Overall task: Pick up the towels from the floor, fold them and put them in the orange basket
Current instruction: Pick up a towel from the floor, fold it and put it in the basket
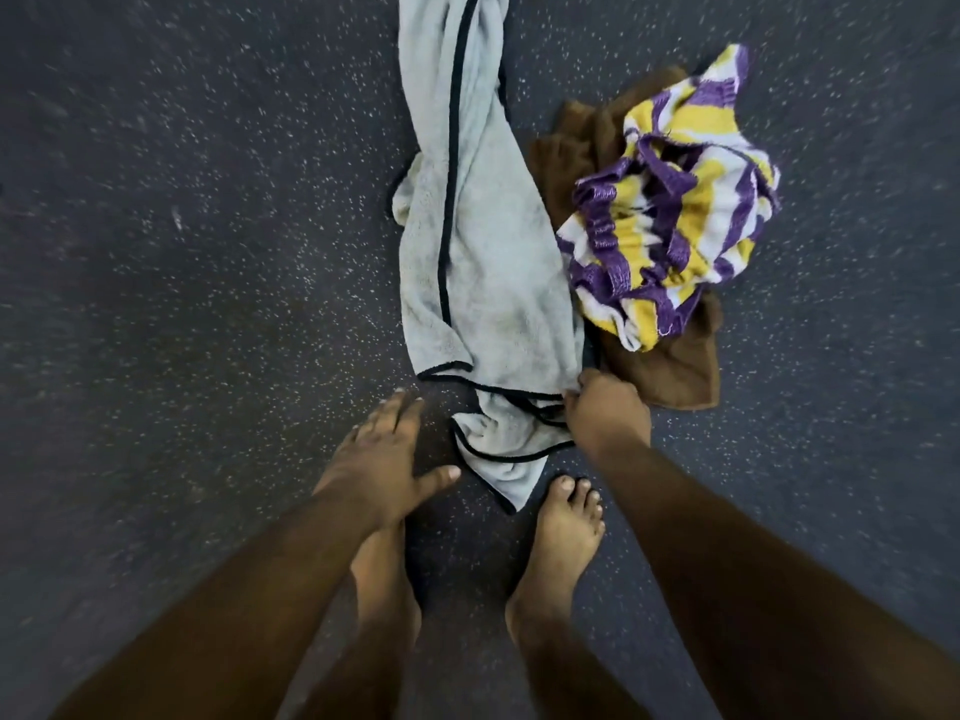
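A long pale grey towel (483, 241) with black trim lies stretched out on the dark speckled floor, running from the top of the view down to my feet. To its right a purple, yellow and white striped towel (670, 210) lies crumpled on top of a brown towel (680, 366). My right hand (608, 413) pinches the grey towel's near right edge, beside the brown towel. My left hand (384, 459) hovers over the floor just left of the grey towel's near end, fingers spread and holding nothing. The orange basket is out of view.
My two bare feet (561, 532) stand on the floor just below the grey towel's near corner. The dark speckled floor (208, 252) stretches wide to the left and right of the towels.
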The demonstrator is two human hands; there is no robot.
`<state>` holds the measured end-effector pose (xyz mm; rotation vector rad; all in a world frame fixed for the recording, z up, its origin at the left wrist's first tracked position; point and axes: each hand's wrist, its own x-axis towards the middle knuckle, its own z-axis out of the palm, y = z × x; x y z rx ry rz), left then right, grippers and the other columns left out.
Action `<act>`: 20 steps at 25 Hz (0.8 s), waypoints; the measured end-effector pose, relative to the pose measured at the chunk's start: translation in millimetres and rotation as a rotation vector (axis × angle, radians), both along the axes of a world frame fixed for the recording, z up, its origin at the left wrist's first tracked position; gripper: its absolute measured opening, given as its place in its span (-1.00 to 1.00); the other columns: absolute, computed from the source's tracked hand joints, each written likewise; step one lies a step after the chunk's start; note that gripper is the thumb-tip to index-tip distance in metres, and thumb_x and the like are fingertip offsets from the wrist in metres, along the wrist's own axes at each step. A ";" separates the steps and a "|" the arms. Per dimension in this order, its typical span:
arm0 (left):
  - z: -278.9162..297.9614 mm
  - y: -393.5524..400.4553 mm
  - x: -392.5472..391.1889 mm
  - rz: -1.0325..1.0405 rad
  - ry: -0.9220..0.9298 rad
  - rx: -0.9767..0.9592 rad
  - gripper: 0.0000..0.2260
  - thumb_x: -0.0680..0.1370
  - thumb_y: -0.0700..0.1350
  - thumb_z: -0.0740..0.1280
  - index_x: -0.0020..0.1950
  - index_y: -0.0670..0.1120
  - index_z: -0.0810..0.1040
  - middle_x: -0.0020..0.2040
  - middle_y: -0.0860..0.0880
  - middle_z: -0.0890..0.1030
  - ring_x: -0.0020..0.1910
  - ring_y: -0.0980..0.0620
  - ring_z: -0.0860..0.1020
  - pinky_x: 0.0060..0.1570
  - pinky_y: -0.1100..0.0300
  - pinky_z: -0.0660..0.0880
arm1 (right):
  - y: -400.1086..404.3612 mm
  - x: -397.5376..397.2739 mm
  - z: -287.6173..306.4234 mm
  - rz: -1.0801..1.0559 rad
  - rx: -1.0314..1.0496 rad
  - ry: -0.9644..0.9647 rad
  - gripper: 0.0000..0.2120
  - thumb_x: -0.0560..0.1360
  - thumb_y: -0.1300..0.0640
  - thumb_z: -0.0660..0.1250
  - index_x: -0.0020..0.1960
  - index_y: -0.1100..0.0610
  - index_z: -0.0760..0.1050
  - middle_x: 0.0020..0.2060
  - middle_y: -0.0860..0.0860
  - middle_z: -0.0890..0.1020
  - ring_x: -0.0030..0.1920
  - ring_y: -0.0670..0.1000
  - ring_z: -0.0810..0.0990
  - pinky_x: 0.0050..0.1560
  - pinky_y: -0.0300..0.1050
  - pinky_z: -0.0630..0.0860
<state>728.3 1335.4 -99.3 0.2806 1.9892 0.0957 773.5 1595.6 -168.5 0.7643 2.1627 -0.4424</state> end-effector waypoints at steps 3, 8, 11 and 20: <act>14.8 -9.0 2.5 -0.015 -0.007 -0.023 -0.09 0.53 0.43 0.19 0.67 0.03 -0.17 0.67 -0.05 -0.18 0.65 -0.11 -0.05 0.59 -0.09 0.04 | -9.4 11.2 23.1 -0.005 -0.032 0.085 -0.76 0.62 0.01 0.25 0.18 0.12 0.54 0.10 0.16 0.64 0.18 0.24 0.54 0.10 0.07 0.48; 128.7 -0.2 -4.6 -0.047 0.007 0.003 -0.10 0.56 0.41 0.17 0.67 -0.03 -0.19 0.67 -0.06 -0.19 0.65 -0.10 -0.07 0.60 -0.09 0.04 | -37.6 20.8 153.1 0.053 -0.156 0.208 -0.78 0.65 -0.02 0.25 0.06 0.12 0.53 0.00 0.10 0.62 0.09 0.18 0.53 0.00 0.04 0.46; 227.4 5.4 -13.5 -0.027 0.027 0.012 -0.12 0.57 0.40 0.17 0.67 -0.03 -0.14 0.68 -0.07 -0.15 0.65 -0.09 -0.06 0.60 -0.05 0.03 | -47.8 26.3 245.8 0.011 -0.182 0.223 -0.78 0.62 -0.07 0.25 0.11 0.06 0.53 0.02 0.08 0.61 0.09 0.17 0.55 0.02 0.06 0.50; 519.5 5.2 6.0 -0.286 0.170 0.202 -0.11 0.53 0.40 0.24 0.67 -0.03 -0.03 0.68 -0.09 -0.03 0.64 -0.08 0.00 0.57 -0.04 0.11 | -62.5 93.8 569.3 -0.327 -0.126 0.437 -0.80 0.61 -0.07 0.27 -0.01 0.04 0.55 -0.05 0.03 0.64 0.11 0.12 0.53 0.03 0.04 0.51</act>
